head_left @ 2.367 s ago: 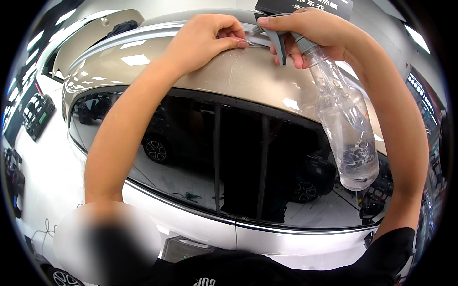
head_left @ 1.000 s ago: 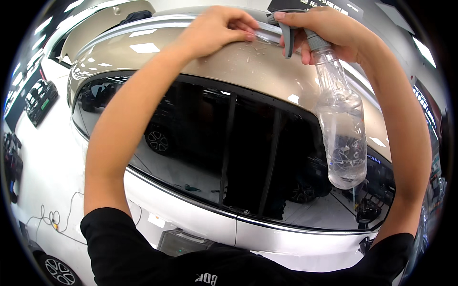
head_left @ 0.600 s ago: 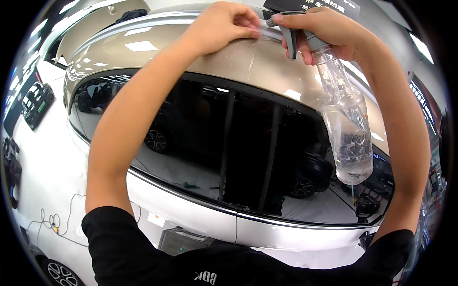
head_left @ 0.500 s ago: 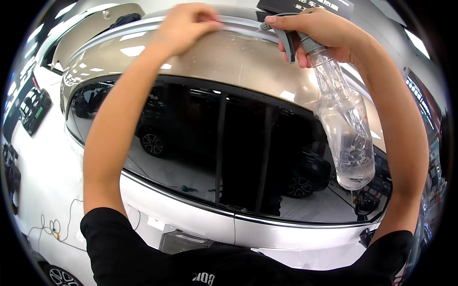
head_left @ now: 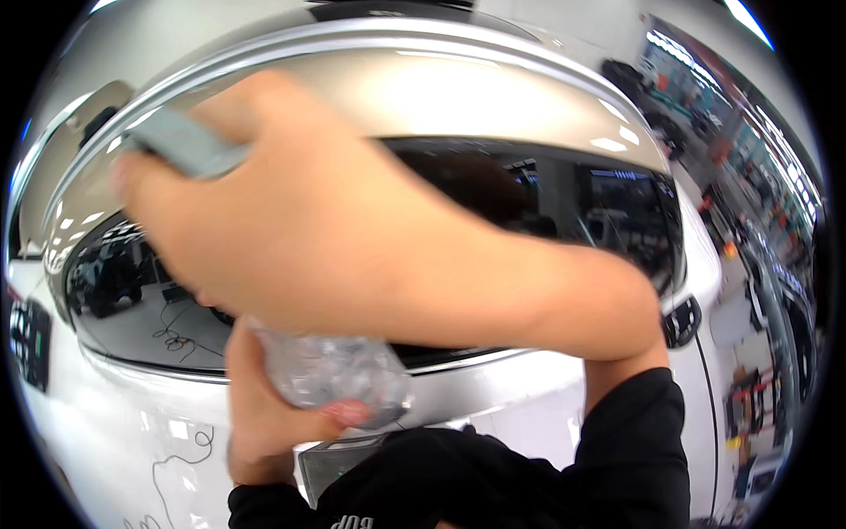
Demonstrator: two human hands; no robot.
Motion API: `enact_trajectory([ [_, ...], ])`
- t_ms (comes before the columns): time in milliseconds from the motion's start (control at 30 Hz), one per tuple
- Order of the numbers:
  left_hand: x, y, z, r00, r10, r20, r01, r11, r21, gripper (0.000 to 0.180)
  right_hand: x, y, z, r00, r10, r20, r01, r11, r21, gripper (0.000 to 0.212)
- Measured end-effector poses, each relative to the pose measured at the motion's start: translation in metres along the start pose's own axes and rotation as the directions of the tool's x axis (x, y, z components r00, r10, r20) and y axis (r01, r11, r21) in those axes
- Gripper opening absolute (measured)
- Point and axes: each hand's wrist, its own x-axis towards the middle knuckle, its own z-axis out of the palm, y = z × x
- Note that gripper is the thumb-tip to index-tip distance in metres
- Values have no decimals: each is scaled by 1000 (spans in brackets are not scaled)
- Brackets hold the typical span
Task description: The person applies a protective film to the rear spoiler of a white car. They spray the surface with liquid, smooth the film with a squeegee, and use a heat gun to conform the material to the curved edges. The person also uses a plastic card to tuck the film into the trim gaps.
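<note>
A clear plastic spray bottle (head_left: pixel 335 375) is held tilted close in front of me. My right hand (head_left: pixel 291 220), large and blurred by motion, is closed around its neck and the grey trigger head (head_left: pixel 189 141), which points to the far left. Below, my left hand (head_left: pixel 264 397) grips the lower part of the bottle, its thumb across the side. The right hand and wrist hide the bottle's upper part. Behind the hands stands a car with a beige upper panel (head_left: pixel 529 93), dark side windows (head_left: pixel 617 212) and a white lower body (head_left: pixel 476 383).
A silver roof rail (head_left: pixel 379 33) runs along the car's top edge. The side mirror (head_left: pixel 682 322) juts out at the right. A thin cable (head_left: pixel 157 476) lies on the floor at lower left. Shelving with equipment (head_left: pixel 753 406) stands at far right.
My left hand has come down from the roof edge and taken hold of the bottle's lower part. My right hand has swung the bottle leftward and closer to me. The view has shifted right along the car.
</note>
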Motion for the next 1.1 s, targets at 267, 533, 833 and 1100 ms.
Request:
enact_trajectory([
  [267, -47, -49, 3, 971, 225, 80, -239, 892, 385, 100, -192, 77, -138, 917, 260, 302, -181, 946, -268, 44],
  [533, -73, -37, -29, 943, 211, -257, -85, 900, 428, 73, -685, 266, -111, -101, 863, -495, -882, 152, 445, 20],
  [833, -61, -43, 79, 979, 204, -17, -182, 906, 381, 57, -792, 374, 30, -102, 839, -535, -958, -229, -175, 20],
  [1100, -79, -27, 74, 957, 102, 272, -172, 953, 248, 73, -825, 421, 38, -22, 905, -425, -935, -169, -311, 23],
])
